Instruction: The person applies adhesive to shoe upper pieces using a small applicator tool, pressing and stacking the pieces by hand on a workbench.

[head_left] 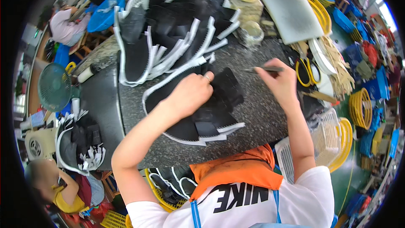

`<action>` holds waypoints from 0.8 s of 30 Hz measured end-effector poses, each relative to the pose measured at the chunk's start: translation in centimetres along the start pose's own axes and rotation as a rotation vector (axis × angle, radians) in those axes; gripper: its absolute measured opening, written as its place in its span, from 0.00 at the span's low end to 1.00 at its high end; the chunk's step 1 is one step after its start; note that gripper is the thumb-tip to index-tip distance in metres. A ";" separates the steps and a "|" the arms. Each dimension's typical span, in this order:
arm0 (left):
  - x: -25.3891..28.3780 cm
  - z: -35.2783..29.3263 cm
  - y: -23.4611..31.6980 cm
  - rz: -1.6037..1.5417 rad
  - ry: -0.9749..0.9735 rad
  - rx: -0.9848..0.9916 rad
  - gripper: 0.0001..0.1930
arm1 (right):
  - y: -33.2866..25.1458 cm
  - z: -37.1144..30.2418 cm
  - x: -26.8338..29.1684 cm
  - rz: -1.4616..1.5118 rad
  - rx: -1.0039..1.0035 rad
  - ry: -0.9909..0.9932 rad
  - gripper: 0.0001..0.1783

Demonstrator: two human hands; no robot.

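Note:
My left hand (190, 93) lies on a black shoe upper piece (179, 127) with white zigzag-stitched edging, on the speckled dark work table (261, 122). Its fingers are curled and closed at the piece's middle, and their tips are partly hidden. Loose black flaps (228, 86) stick out just right of these fingers. Off to the right, my right hand (280, 82) is raised, pinching a slim dark pointed tool (271, 69); the tool's tip points left toward the flaps. Beyond my left hand lies a large pile of similar black upper pieces (164, 25).
At the far right of the table are a white slab (291, 10), a glass jar (252, 33) and yellow-handled scissors (308, 72). White and yellow baskets (325, 137) stand beside my right arm. More upper pieces (80, 141) lie at left near a fan (55, 86). Other people sit at the left.

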State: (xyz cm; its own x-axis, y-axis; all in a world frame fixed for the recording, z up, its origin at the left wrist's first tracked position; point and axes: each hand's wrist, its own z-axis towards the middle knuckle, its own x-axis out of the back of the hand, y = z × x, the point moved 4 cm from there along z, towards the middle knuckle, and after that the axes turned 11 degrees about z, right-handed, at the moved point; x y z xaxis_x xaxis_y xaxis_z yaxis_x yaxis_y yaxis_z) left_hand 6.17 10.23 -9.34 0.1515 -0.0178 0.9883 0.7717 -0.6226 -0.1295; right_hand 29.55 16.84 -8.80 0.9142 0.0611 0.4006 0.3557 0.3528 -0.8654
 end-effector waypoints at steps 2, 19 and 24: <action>2.4 -2.0 1.1 0.134 0.109 -0.005 0.02 | 1.2 0.1 1.3 0.080 -0.005 0.091 0.11; -4.3 -5.7 -22.7 -0.002 0.990 1.002 0.29 | 1.8 -0.7 -0.7 0.432 -0.269 -0.076 0.09; -4.6 -7.2 -24.0 -0.218 0.838 1.003 0.16 | 0.5 -1.9 -4.9 0.153 0.043 -0.342 0.11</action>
State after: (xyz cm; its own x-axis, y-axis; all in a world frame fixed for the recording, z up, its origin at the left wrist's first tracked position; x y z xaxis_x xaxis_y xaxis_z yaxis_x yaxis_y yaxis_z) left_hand -17.47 19.66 -10.21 -0.1778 -0.6917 0.7000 0.9054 0.1637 0.3917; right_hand 25.64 14.94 -11.80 0.8361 0.4215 0.3511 0.2045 0.3543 -0.9125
